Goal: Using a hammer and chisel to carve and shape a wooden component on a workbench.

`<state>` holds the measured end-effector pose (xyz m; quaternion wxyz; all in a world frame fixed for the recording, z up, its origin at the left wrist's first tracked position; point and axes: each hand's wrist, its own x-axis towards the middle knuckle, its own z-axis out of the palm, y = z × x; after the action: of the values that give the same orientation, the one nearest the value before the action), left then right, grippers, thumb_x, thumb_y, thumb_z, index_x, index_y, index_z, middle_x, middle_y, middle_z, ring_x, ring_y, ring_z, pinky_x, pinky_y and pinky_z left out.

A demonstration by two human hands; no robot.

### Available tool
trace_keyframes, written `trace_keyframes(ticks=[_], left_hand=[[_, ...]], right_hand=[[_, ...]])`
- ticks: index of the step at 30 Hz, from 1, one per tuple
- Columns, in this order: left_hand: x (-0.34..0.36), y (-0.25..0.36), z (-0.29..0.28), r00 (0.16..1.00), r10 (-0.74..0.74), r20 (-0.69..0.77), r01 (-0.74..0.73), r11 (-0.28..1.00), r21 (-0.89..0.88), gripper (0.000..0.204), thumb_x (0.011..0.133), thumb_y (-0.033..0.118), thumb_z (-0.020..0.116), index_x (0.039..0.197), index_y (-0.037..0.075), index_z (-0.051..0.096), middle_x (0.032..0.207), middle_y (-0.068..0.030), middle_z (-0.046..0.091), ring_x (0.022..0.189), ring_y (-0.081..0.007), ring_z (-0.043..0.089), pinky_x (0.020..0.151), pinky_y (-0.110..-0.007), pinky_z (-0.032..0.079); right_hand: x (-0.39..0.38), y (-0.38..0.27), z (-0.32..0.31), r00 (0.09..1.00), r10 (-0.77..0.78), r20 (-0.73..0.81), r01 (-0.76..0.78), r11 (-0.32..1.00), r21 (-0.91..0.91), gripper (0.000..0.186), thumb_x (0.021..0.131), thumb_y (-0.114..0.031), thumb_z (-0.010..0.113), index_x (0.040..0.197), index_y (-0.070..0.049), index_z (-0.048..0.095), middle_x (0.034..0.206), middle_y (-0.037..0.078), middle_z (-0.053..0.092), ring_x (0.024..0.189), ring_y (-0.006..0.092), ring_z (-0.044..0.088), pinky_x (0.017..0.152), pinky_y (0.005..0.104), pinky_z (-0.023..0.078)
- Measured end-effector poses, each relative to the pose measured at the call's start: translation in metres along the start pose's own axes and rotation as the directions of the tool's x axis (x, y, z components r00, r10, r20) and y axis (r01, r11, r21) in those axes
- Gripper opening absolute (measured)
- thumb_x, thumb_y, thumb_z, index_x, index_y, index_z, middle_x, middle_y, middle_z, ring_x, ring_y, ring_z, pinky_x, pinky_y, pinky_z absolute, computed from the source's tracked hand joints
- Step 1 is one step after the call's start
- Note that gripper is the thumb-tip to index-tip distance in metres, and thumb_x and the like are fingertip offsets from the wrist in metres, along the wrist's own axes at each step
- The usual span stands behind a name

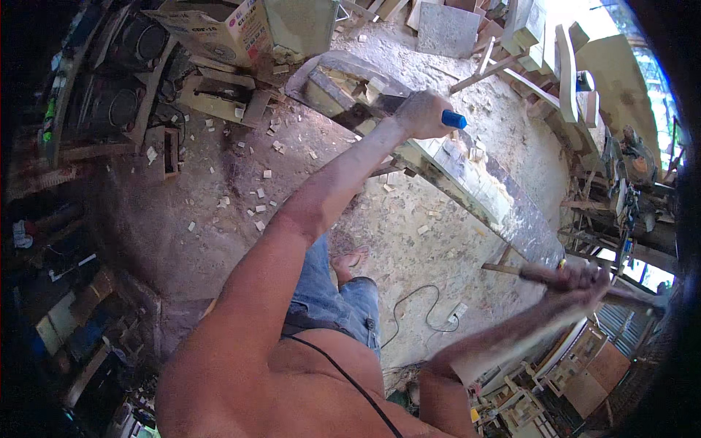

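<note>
My left hand (423, 115) is closed around a chisel with a blue handle (454, 119), whose butt sticks out to the right. The chisel's dark blade is mostly hidden behind the hand, over a long pale wooden workpiece (460, 171). That piece lies along a narrow, worn bench (529, 226) running from the far left to the near right. Out to the right, my right hand (580, 281) grips a hammer (634, 296) by its handle, well apart from the chisel. Motion blurs this hand, and the hammer head is indistinct near the dark rim.
Wood chips (261, 208) litter the floor. A cardboard box (212, 33) stands at the far left, near small wooden boxes (215, 95). Boards and timber (566, 73) are stacked at the far right. A dark cable (416, 292) curls across the floor near my legs.
</note>
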<state>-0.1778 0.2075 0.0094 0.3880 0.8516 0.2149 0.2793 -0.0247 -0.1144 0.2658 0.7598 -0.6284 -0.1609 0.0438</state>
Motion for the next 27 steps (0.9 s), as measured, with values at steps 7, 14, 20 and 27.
trace_keyframes(ticks=[7,14,20,27], left_hand=[[-0.011,-0.039,-0.001,0.999,0.032,0.041,-0.029,0.998,-0.060,0.030,0.081,0.038,0.078,0.078,0.008,0.071,0.075,-0.0163,0.070,0.070,-0.0369,0.070,0.068,-0.044,0.054],[0.007,-0.020,-0.015,0.988,-0.153,-0.030,0.151,0.986,-0.078,0.036,0.083,0.044,0.076,0.079,0.008,0.072,0.073,-0.0173,0.071,0.076,-0.0355,0.073,0.071,-0.047,0.056],[-0.005,-0.043,-0.008,0.996,-0.016,0.086,0.030,0.987,-0.156,0.038,0.082,0.046,0.076,0.080,0.009,0.073,0.075,-0.0174,0.071,0.076,-0.0363,0.073,0.072,-0.047,0.057],[-0.001,-0.029,-0.008,0.996,-0.088,0.011,0.088,0.996,-0.019,0.046,0.088,0.047,0.073,0.074,0.004,0.066,0.071,-0.0204,0.067,0.071,-0.0411,0.070,0.064,-0.048,0.052]], right_hand=[[-0.098,0.193,0.066,0.907,0.321,0.273,0.066,0.531,-0.844,0.029,0.096,-0.028,0.067,0.100,0.001,0.070,0.074,0.009,0.063,0.069,0.0182,0.060,0.066,0.0361,0.050],[-0.025,0.035,0.086,0.996,-0.050,-0.076,0.043,0.995,-0.095,0.035,0.102,-0.025,0.058,0.070,-0.018,0.045,0.058,-0.007,0.030,0.050,0.0060,0.033,0.047,0.0269,0.033],[-0.064,0.156,0.050,0.947,-0.071,0.315,0.318,0.370,-0.873,0.014,0.096,-0.018,0.060,0.090,-0.007,0.066,0.068,0.004,0.059,0.059,0.0111,0.054,0.053,0.0304,0.044],[-0.028,0.053,0.041,0.995,0.075,-0.061,-0.091,0.948,-0.306,0.031,0.099,-0.029,0.059,0.076,-0.009,0.056,0.065,0.000,0.048,0.056,0.0114,0.054,0.049,0.0300,0.046]])
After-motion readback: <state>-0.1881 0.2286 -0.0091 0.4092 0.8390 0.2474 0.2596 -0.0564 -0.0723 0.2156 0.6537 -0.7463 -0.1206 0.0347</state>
